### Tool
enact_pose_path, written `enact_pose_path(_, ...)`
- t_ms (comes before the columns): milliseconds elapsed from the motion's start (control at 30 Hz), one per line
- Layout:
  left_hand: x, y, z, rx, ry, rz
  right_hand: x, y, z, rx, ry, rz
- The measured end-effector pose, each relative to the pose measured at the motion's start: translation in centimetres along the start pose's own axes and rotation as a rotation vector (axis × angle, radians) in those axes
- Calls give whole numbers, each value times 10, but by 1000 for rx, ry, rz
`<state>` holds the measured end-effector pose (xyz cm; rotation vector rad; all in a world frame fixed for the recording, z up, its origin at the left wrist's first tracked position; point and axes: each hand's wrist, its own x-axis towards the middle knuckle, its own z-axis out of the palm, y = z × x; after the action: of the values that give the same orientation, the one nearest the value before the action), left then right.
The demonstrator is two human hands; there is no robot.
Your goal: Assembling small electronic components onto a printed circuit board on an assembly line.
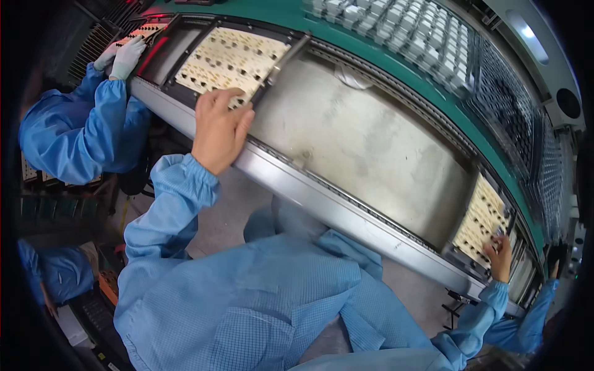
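My left hand rests at the near right corner of a cream panel dotted with small dark parts, held in a black frame. Its fingers curve over the panel's edge with the thumb apart, and nothing shows in its grasp. Far to the right, my right hand is over the near part of a second cream panel, also dotted with dark parts. Thumb and fingertips there come together around something small and greyish, too small to name.
Between the panels runs a conveyor with a bare metal bed and a silver front rail. Clear plastic trays of white pieces and dark trays line the green far ledge. At left, a co-worker's gloved hands work on another panel.
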<state>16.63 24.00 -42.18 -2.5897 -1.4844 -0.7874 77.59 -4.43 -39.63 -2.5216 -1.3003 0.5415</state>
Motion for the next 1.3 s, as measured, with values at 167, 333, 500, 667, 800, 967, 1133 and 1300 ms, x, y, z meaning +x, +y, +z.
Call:
enact_pose_path(167, 16, 41, -5, -276, -256, 190, -3, 92, -48, -308, 236, 541)
enact_pose_path(333, 62, 103, 12, -368, -412, 592, 92, 24, -39, 8, 503, -268)
enact_pose_path(500, 221, 72, 39, -152, -98, 194, 105, -200, -9, -195, 384, -574)
enact_pose_path(667, 283, -20, 99, -220, -189, 458, 178, -230, -2, -307, 460, -596)
enact_pose_path(800, 302, -9, 112, -307, -306, 430, 201, -207, -1, -239, 364, -457)
enact_pose_path(967, 336, -24, 110, 26, -569, 503, 229, -214, 9, -96, 417, -444)
enact_pose_path(1133, 322, -29, 74, -126, -403, 530, 269, -210, 11, -103, 502, -482)
enact_pose_path(1300, 246, -2, 35, -1280, -1038, -239, 291, -270, 4, -270, 352, -236)
